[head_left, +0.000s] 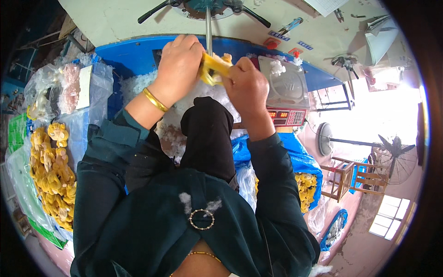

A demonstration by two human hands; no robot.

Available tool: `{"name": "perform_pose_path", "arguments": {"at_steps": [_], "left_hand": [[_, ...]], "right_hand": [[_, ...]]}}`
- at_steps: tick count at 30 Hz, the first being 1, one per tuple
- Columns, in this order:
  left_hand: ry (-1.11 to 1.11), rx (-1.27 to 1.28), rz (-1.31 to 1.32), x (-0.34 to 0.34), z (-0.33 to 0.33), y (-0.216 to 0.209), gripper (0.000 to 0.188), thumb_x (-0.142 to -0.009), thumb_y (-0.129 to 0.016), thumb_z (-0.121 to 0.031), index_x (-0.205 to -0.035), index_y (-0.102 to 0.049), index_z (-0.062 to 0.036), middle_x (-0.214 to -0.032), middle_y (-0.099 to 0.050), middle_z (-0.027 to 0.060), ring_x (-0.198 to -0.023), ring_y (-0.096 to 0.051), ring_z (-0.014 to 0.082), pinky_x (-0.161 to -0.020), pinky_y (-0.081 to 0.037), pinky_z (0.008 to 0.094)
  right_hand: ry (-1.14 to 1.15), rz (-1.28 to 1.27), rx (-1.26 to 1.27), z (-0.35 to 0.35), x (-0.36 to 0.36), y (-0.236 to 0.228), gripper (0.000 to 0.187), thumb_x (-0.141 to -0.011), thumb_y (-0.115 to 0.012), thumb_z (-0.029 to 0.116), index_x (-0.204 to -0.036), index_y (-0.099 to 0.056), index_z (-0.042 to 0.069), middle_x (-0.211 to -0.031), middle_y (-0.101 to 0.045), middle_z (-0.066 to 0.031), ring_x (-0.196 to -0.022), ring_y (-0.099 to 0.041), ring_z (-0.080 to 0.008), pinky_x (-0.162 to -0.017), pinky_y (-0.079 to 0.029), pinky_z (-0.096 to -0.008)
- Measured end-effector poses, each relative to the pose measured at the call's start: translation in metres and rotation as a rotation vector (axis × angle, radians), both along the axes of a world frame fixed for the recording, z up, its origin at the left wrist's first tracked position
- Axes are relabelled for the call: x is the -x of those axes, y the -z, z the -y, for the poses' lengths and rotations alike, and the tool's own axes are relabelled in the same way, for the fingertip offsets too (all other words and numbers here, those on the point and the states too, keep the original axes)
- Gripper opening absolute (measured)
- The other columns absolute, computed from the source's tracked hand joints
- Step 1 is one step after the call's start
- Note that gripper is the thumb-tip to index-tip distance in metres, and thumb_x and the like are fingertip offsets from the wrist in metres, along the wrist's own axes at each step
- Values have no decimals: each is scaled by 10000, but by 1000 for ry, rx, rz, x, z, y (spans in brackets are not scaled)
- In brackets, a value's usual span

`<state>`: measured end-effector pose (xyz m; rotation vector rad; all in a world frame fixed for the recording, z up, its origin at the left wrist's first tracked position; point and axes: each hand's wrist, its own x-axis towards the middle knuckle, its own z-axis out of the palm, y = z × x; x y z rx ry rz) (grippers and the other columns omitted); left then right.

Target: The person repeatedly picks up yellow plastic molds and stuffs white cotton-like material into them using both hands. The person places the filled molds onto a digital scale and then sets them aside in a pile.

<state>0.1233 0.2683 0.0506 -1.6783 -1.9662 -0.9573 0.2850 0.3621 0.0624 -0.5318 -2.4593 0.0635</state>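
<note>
The dark green shirt (152, 217) sits nearest my camera, while the left hand (179, 69) and right hand (248, 85) grip a yellow plush skin (216, 65) by the metal tube (209, 32), seemingly to steady it there.

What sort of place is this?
Likely a small soft-toy workshop: loose white fluff around a metal tube, a heap of yellow plush pieces at left, and a digital scale at right.

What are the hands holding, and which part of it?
A soft yellow toy. The left hand grips its left edge and the right hand its right edge; I can't tell which toy parts those are.
</note>
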Motion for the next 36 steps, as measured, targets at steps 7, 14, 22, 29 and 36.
{"name": "perform_pose_path", "arguments": {"at_steps": [7, 14, 22, 29, 36], "left_hand": [[-62, -36, 25, 29, -29, -10, 108, -736, -639, -151, -777, -601, -58, -817, -585, 105, -824, -578, 307, -673, -474, 414], [267, 371, 963, 17, -23, 0, 340, -925, -590, -297, -777, -613, 9, -622, -551, 46, -561, -491, 134, -519, -393, 270], [204, 288, 623, 57, -67, -13, 297, -876, -612, -240, -706, -595, 3, -597, -572, 83, -552, -531, 152, -547, -424, 323], [243, 288, 602, 37, -45, -9, 277, -868, -612, -203, -681, -571, -4, -573, -531, 114, -504, -445, 196, -521, -396, 329], [199, 294, 521, 2, -12, -17, 227, -850, -636, -179, -697, -570, -26, -654, -572, 130, -579, -539, 285, -538, -426, 343]], "right_hand": [[75, -64, 63, 15, 30, 4, 243, -701, -756, 303, -682, -660, 81, -668, -534, -56, -596, -577, -254, -518, -455, -375], [-86, 169, 436, -31, 12, 43, 369, -807, -673, 428, -755, -677, 62, -653, -602, -126, -614, -610, -301, -541, -451, -375], [-160, 129, 1069, -9, 26, -29, 344, -867, -629, 326, -839, -680, -14, -610, -611, -132, -502, -548, -205, -514, -427, -342], [25, -109, 943, 4, 29, -1, 375, -763, -756, 319, -772, -673, -46, -594, -598, -104, -525, -523, -133, -520, -426, -300], [-56, -169, 1010, 9, 21, 10, 287, -739, -782, 200, -773, -657, -56, -613, -597, -51, -582, -501, -59, -504, -415, -264]]}}
